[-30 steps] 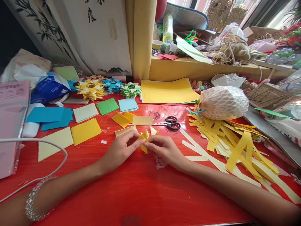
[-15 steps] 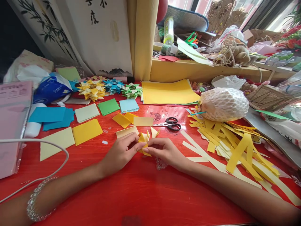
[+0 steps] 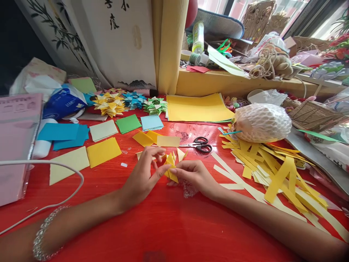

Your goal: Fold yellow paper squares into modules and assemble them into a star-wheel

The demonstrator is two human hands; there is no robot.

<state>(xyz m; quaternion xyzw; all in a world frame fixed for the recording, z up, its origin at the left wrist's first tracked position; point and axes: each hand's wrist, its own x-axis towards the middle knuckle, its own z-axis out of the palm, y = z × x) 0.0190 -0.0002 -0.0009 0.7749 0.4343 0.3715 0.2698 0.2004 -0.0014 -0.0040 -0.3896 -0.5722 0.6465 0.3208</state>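
A small folded yellow paper piece (image 3: 171,168) with pointed flaps sits between my two hands on the red table (image 3: 163,225). My left hand (image 3: 145,174) pinches its left side with thumb and bent fingers. My right hand (image 3: 193,175) is curled closed on its right side. More folded yellow bits (image 3: 180,153) lie just behind the piece. Black-handled scissors (image 3: 200,144) rest a little beyond my right hand.
Coloured paper squares (image 3: 103,151) lie at the left, and finished paper stars (image 3: 109,103) at the back. A yellow sheet stack (image 3: 197,107), a net-wrapped round object (image 3: 261,122) and yellow strips (image 3: 275,171) fill the right. A white cable (image 3: 65,167) crosses the left.
My left hand has lifted its fingers higher over the paper piece, and the piece has turned slightly between my hands. The view shifted a little.
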